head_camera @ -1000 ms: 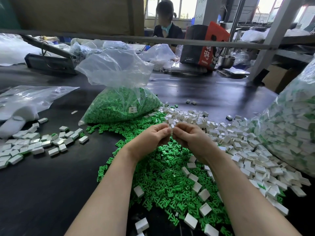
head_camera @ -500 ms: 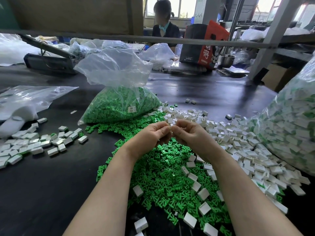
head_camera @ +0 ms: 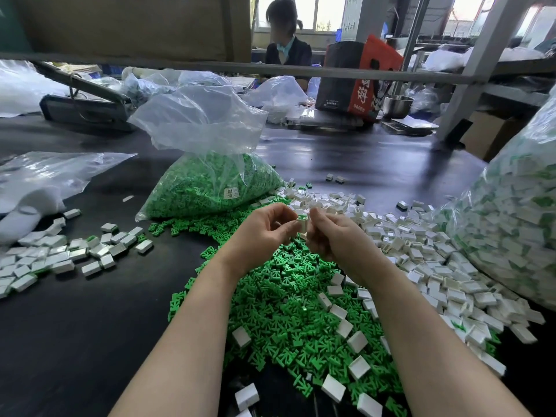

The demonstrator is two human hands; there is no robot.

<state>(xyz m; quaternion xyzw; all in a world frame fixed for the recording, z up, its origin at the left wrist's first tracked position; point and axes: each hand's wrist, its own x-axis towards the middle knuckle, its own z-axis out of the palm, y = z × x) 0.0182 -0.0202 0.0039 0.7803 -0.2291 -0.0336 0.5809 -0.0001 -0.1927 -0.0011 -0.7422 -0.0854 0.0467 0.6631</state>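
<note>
**Black bench [head_camera: 75, 341] crowded with plastic parts**

Stretching across the room, the bench is carrying nearly everything in sight. A bulging clear sack [head_camera: 511, 236] of white-and-green pieces is looming at the far right, crowding the right forearm. An open bag of green clips [head_camera: 210, 191] is slumping behind the hands. Its loose top is standing up and partly screening the clutter beyond, where a grey rail [head_camera: 301, 70] is cutting across a seated person [head_camera: 287, 52]. A heap of loose green clips [head_camera: 285, 311] is lying under both forearms, and a drift of white casings [head_camera: 421, 254] is spreading from it to the sack. A smaller batch of white blocks [head_camera: 60, 257] is sitting well apart on the left. Above the heap, the left hand [head_camera: 258, 233] and right hand [head_camera: 337, 239] are meeting. The fingertips of each are curling in and pinching a single casing [head_camera: 302, 224] between them, clear of the bench.
</note>
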